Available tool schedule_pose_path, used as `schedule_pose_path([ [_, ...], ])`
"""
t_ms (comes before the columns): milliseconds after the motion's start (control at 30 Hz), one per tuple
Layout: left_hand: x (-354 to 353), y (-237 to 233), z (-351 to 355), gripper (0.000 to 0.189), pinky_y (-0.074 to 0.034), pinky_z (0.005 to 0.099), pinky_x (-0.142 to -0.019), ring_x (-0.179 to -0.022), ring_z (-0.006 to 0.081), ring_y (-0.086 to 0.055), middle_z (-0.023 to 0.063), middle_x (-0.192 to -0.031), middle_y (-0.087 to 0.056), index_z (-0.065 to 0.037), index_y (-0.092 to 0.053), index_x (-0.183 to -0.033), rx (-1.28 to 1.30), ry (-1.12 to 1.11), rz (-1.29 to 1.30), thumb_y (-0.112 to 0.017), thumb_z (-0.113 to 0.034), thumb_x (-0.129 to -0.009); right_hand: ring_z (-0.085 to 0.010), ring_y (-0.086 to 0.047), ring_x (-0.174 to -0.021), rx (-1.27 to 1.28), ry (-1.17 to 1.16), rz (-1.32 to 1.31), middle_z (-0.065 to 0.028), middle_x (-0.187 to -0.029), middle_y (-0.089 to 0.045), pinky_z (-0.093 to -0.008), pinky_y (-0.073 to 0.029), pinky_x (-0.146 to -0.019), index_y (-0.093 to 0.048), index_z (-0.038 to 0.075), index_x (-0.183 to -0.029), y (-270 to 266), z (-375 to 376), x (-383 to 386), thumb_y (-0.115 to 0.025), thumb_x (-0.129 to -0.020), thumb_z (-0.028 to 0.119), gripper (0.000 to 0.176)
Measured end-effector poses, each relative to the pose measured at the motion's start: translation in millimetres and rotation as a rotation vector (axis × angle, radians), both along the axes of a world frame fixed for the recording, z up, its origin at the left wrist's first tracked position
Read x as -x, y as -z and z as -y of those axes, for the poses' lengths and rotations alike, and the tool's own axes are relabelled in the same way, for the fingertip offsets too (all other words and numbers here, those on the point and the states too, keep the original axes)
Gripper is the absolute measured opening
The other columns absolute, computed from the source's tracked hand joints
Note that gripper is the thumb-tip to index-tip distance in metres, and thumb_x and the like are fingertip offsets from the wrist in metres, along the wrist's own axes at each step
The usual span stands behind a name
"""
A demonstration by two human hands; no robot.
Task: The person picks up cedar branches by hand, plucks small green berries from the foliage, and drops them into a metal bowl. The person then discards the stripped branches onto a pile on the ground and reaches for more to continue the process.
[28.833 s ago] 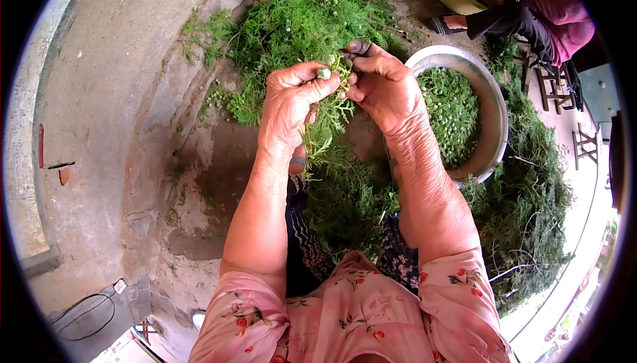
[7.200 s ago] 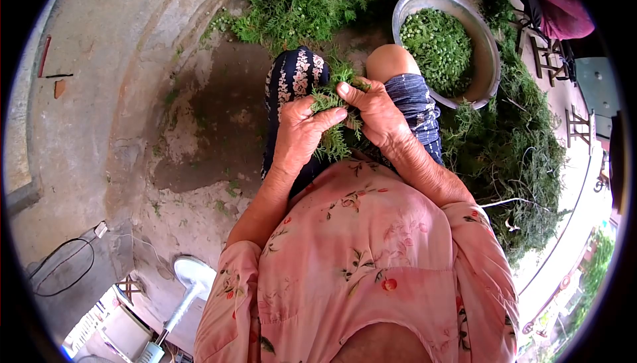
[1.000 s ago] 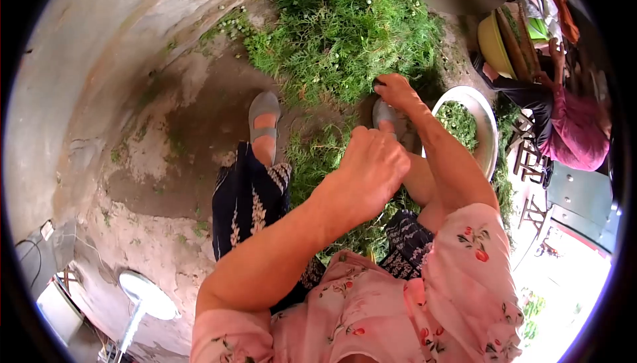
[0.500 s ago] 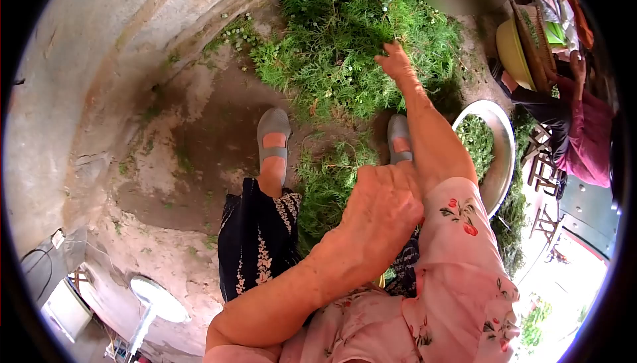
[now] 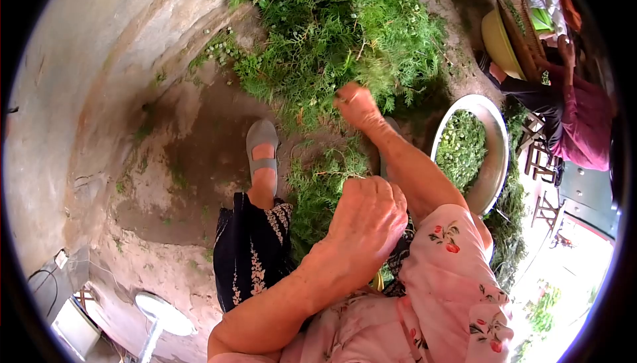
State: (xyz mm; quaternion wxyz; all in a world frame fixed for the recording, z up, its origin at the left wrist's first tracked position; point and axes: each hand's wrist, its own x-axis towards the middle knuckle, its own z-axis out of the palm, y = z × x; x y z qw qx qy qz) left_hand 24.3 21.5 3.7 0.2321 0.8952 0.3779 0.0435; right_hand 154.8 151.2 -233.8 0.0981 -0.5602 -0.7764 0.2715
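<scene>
A big heap of feathery green sprigs lies on the ground beyond my feet. My right hand is closed at the near edge of this heap, on a green sprig that is smeared by motion. Close to my body, my left hand is curled into a fist with its back towards me; whatever may be in it is hidden. Under and beyond that fist, a smaller pile of the same greenery spreads between my feet.
At my right stands a wide metal basin with chopped-looking greenery in it. Farther right, a person in a maroon top sits beside a yellow basin and a woven tray. A pale wall runs along my left.
My right hand has drawn back towards me and to the left, closing from spread fingers onto a sprig. My left fist has shifted slightly left and down. The view has turned a little.
</scene>
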Motion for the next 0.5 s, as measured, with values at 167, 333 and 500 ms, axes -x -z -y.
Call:
schedule_pose_path([
  [167,-3,2,4,0.029,-0.037,0.0299,-0.061,-0.069,0.0195,-0.050,0.0093,-0.074,-0.050,0.004,-0.054,-0.092,0.055,-0.007,-0.071,-0.054,-0.011,-0.067,-0.0362,-0.050,-0.103,-0.368,0.527,0.014,-0.0233,-0.114,-0.049,-0.0409,-0.042,-0.088,-0.053,-0.001,-0.109,-15,-81,-40,-0.064,-0.076,0.027,0.045],
  [333,-7,9,6,0.031,-0.039,0.0301,-0.062,-0.070,0.0200,-0.051,0.0113,-0.078,-0.053,0.004,-0.055,-0.094,0.024,-0.053,-0.077,-0.054,-0.012,-0.068,-0.0383,-0.027,-0.126,0.121,0.883,-0.043,-0.0261,-0.139,-0.018,-0.0436,-0.027,-0.103,-0.005,0.007,-0.139,5,-123,-72,-0.069,-0.067,0.050,0.106],
  [500,-11,-1,-2,0.036,-0.039,0.0291,-0.064,-0.073,0.0209,-0.052,0.0129,-0.081,-0.055,0.008,-0.053,-0.098,0.128,0.032,-0.143,-0.054,-0.013,-0.068,-0.0319,-0.054,-0.102,0.250,0.598,-0.035,-0.0175,-0.108,-0.056,-0.0353,-0.044,-0.085,-0.026,0.009,-0.134,110,-107,-44,-0.053,-0.083,0.042,0.067],
])
